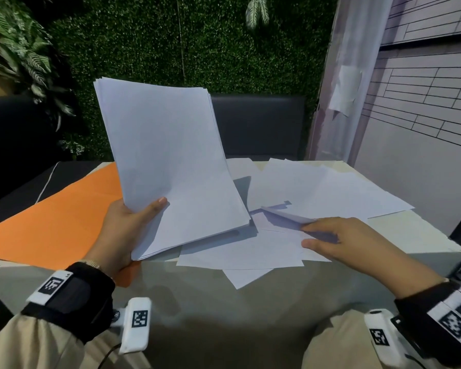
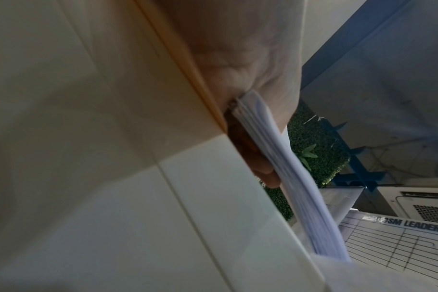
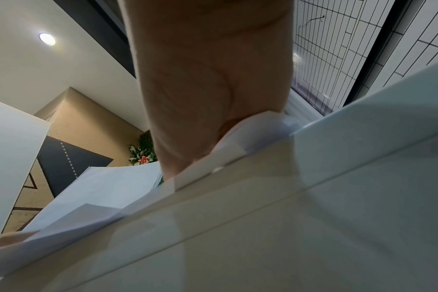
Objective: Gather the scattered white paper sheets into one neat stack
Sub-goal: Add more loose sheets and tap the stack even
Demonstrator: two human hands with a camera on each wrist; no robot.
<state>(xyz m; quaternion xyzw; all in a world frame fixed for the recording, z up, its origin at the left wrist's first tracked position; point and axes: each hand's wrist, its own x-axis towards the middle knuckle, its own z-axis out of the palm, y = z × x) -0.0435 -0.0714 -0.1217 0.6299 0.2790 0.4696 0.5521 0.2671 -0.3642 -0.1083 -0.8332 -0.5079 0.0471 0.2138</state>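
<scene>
Left hand (image 1: 120,230) grips gathered stack (image 1: 168,166); right hand (image 1: 343,243) pinches one loose sheet (image 1: 285,215).

Left: thumb on front, fingers curled behind the stack's near-left corner; stack tilted up, its near edge touching the white table (image 1: 264,302). Right: thumb and fingertips closed on a sheet's lifted edge, near-right of the stack. More loose sheets (image 1: 325,187) overlap flat across the centre and far right, exact count unclear. One orange sheet (image 1: 59,222) lies left. Dark chair (image 1: 258,123) and green hedge wall (image 1: 197,43) far side, tiled wall (image 1: 423,97) right.
</scene>
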